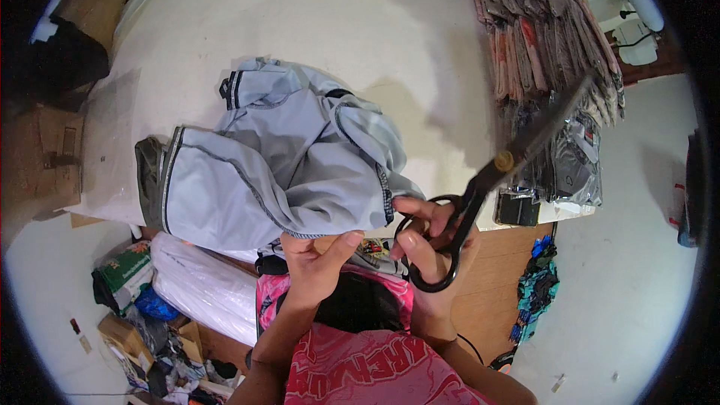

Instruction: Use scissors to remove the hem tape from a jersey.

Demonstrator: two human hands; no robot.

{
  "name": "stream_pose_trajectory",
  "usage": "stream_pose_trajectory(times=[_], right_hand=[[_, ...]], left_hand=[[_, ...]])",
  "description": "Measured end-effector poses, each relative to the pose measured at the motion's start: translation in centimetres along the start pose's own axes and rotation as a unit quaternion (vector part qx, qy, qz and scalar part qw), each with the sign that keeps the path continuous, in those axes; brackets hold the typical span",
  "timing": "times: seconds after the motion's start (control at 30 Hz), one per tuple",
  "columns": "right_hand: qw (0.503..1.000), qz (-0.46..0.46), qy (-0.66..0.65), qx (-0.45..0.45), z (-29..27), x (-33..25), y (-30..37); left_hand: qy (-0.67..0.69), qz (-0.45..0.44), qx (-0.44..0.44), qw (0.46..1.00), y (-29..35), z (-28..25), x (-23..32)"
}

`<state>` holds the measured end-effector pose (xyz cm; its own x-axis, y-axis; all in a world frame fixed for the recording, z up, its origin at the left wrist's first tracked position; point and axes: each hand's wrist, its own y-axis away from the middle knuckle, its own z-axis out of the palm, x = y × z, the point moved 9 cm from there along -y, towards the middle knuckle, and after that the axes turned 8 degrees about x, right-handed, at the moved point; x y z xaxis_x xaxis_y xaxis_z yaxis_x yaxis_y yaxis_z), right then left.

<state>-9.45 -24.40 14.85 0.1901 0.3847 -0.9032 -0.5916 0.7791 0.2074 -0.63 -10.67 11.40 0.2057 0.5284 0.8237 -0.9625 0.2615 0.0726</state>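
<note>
Apparently I was working along a seam (264,201): left grip (321,266) pinching the grey garment (315,146), right grip (431,240) curled round scissors (504,162) (the next move likely wanted the garment taut).

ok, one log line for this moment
left hand: holding pale grey stitched garment | right hand: holding black-handled metal scissors | garment: bunched, partly over cream-white table
</note>
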Motion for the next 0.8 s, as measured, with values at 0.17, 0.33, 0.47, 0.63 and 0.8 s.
stream_pose_trajectory(times=[0.17,0.33,0.47,0.63,0.8], right_hand=[[0.998,0.03,0.059,0.02,0.2,1.2,-1.0],[0.998,-0.004,-0.003,0.065,-0.9,1.4,-1.0],[0.996,-0.032,-0.014,0.087,-1.9,1.0,-1.6],[0.995,-0.039,0.0,0.091,-2.7,0.3,-1.8],[0.997,0.01,0.006,0.071,-1.1,1.4,-1.0]], left_hand=[[-0.046,-0.028,-0.037,0.998,0.0,-0.1,-0.7],[-0.061,-0.038,-0.038,0.997,0.0,-0.3,-1.3],[-0.013,-0.006,0.004,1.0,-0.8,-1.3,-0.7],[0.011,-0.017,0.011,1.0,-1.2,-1.0,-0.9],[-0.004,-0.022,0.0,1.0,-0.8,-0.9,-1.1]])
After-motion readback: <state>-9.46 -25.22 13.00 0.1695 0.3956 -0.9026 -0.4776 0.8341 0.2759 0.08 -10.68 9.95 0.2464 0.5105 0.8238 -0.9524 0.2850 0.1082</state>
